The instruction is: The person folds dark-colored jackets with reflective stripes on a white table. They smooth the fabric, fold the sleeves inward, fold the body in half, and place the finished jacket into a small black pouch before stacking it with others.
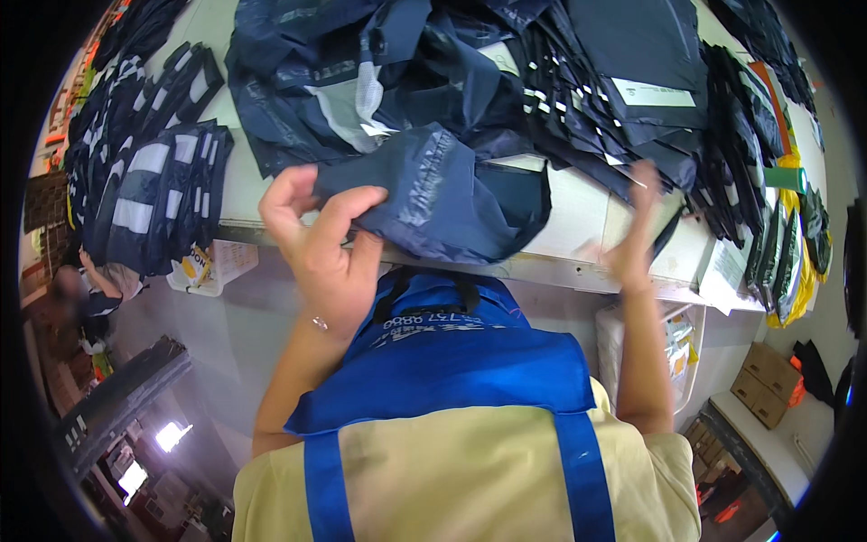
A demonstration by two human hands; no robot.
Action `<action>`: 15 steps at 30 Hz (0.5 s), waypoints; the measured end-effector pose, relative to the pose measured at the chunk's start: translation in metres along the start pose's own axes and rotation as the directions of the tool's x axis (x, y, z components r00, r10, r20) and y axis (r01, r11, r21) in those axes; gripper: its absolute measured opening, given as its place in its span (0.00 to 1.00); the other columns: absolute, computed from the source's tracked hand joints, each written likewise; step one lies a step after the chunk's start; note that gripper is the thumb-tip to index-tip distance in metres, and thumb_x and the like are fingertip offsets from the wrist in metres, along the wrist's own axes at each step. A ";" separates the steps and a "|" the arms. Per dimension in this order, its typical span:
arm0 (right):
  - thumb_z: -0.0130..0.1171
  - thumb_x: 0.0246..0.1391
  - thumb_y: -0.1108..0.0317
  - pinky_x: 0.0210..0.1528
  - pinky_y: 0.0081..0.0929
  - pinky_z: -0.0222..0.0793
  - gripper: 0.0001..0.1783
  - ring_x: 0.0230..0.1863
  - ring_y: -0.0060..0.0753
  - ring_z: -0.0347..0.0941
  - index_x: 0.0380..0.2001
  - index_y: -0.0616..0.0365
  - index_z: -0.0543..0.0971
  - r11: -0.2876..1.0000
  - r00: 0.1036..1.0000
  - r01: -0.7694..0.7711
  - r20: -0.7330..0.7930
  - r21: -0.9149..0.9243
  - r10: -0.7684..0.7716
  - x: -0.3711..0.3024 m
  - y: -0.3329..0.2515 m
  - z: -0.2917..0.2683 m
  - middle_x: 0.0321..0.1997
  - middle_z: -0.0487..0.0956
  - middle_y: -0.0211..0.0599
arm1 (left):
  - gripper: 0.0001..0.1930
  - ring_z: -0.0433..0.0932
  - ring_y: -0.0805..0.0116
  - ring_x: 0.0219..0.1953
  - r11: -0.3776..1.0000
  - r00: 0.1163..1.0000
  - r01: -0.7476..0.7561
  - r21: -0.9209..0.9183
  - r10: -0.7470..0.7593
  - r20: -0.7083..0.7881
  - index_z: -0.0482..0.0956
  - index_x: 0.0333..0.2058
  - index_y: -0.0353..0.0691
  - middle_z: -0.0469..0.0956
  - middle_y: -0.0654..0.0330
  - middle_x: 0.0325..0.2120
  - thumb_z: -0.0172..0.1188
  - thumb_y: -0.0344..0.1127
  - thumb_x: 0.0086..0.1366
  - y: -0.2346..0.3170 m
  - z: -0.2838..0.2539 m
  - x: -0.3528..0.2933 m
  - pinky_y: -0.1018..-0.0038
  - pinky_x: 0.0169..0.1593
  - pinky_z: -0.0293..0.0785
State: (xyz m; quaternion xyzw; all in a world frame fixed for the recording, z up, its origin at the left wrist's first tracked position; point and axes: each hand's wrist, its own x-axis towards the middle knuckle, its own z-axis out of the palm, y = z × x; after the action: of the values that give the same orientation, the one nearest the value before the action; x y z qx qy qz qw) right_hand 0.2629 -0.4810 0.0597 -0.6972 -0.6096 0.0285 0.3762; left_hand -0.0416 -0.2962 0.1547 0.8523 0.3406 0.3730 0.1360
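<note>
My left hand [323,248] pinches the left edge of a dark navy garment piece [424,203] with a greyish printed band. The piece is held over the front edge of the table, its right end gaping open like a sleeve or pocket. To the right, beyond the cloth, my right hand [632,235] is raised and smeared by motion. A narrow dark object [668,232] shows beside its palm; whether the hand holds it, I cannot make out. A heap of navy garments [361,81] with grey patches lies just behind the held piece.
Stacks of folded navy garments with pale stripes [163,185] lie at the left. Dark cut pieces with a white paper label [655,93] lie at the back right. A green roll [784,178] and bagged bundles [778,253] sit at the right end. A white basket [214,268] hangs below the table.
</note>
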 end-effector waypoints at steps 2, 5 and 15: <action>0.79 0.23 0.53 0.68 0.47 0.43 0.70 0.70 0.58 0.47 0.67 0.63 0.47 0.992 0.986 -0.036 0.165 0.119 0.016 -0.013 -0.065 0.052 0.69 0.53 0.57 | 0.12 0.73 0.57 0.43 0.965 0.997 0.038 -0.260 -0.017 0.081 0.76 0.35 0.39 0.73 0.53 0.41 0.60 0.22 0.49 -0.002 -0.002 0.010 0.71 0.46 0.69; 0.63 0.32 0.77 0.68 0.47 0.44 0.42 0.60 0.48 0.64 0.58 0.56 0.64 0.977 0.991 -0.135 0.013 0.162 0.135 0.000 -0.065 0.098 0.55 0.72 0.44 | 0.15 0.75 0.60 0.32 0.840 0.942 0.275 -0.468 -0.139 0.305 0.74 0.35 0.37 0.76 0.56 0.31 0.57 0.19 0.45 -0.002 -0.013 -0.005 0.73 0.38 0.71; 0.53 0.38 0.87 0.62 0.36 0.60 0.20 0.45 0.40 0.75 0.37 0.60 0.80 0.857 0.953 -0.302 0.129 0.418 0.274 -0.003 -0.041 0.043 0.40 0.79 0.38 | 0.17 0.75 0.60 0.42 0.644 0.711 0.703 -0.304 -0.650 0.269 0.75 0.44 0.37 0.74 0.54 0.42 0.51 0.20 0.54 -0.099 -0.014 -0.079 0.70 0.46 0.73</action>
State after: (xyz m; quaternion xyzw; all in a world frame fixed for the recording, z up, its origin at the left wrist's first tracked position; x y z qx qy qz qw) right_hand 0.2070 -0.4637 0.0502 -0.6781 -0.4887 0.2417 0.4929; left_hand -0.1376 -0.2785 0.0732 0.6417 0.5444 0.2954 0.4524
